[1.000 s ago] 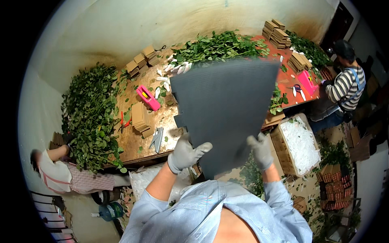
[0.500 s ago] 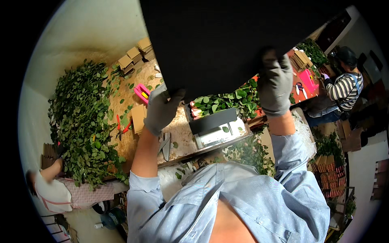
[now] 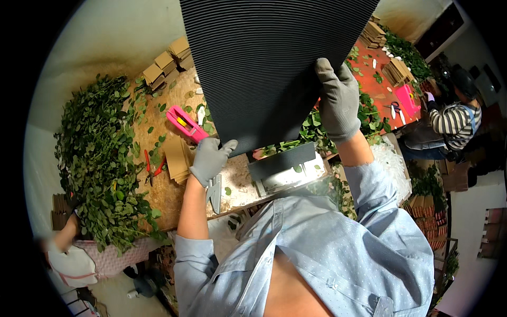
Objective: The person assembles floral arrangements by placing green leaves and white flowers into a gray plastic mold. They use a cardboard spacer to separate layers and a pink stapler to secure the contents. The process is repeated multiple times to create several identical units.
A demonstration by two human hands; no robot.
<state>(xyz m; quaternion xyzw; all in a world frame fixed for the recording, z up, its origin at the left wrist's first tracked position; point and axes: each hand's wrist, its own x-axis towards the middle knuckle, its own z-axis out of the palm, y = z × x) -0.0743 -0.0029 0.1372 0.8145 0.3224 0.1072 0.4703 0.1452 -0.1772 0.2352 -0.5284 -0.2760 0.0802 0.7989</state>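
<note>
No text, label, brand, number or sign can be read. The black sheet at twelve o'clock shows no legible mark. The pinkish panels on the wall between three and four are too small to tell; the jug between seven and eight is too dark.

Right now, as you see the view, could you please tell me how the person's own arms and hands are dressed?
The left hand and right hand each wear a plain grey, close-fitting glove ending at the wrist. The light-blue shirt sleeves leave the forearms bare. No cables show.
</note>
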